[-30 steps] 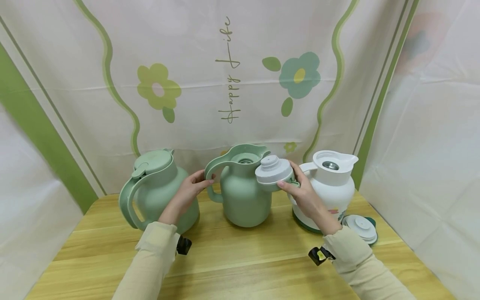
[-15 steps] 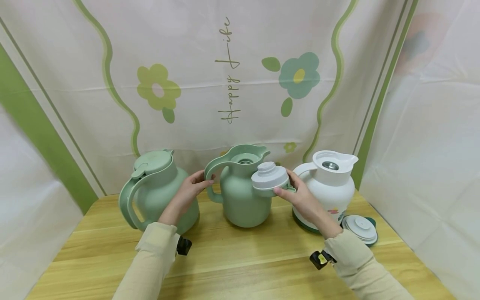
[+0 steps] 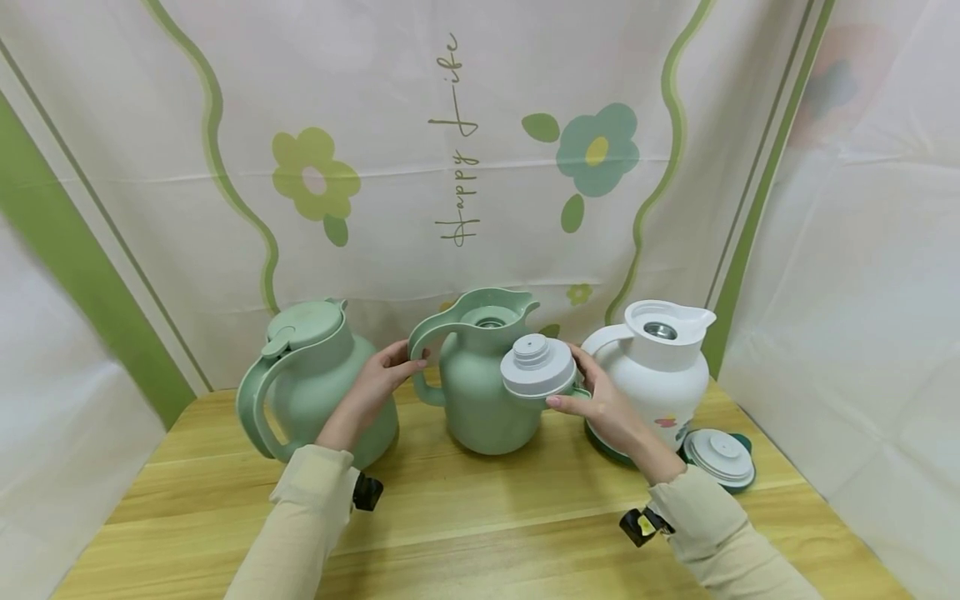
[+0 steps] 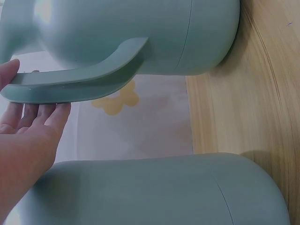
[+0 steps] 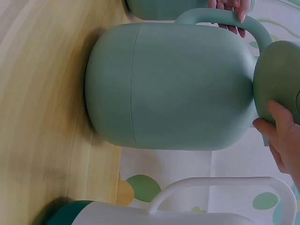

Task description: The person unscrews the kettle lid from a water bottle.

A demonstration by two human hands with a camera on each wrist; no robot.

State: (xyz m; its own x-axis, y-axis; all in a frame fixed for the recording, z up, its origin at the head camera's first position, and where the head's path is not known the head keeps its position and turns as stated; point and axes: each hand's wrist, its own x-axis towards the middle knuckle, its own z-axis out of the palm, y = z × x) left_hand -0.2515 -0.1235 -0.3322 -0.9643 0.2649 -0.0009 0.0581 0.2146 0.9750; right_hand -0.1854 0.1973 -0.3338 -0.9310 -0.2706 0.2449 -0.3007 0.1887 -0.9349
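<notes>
In the head view a green thermos jug (image 3: 487,408) stands upright in the middle of the table, its mouth uncovered. The left hand (image 3: 375,387) holds its handle (image 4: 89,75), thumb on one side and fingers on the other. Pinched in the right hand (image 3: 609,407) is a lid (image 3: 537,367), its pale grey threaded stopper facing up. The lid overlaps the jug's upper right side in that view. From the right wrist, its smooth green top (image 5: 276,77) shows, with fingertips at the edge.
Left of the middle jug stands a second green jug (image 3: 318,387) with its lid on. At right is a white jug (image 3: 667,375) with an uncovered mouth. Beside it, a grey and dark green lid (image 3: 722,457) lies on the wooden table (image 3: 450,542). A printed curtain (image 3: 397,100) hangs behind.
The right hand has lowered the lid and shifted it slightly left, tilting its stopper more toward the camera. The left hand stays on the jug's handle.
</notes>
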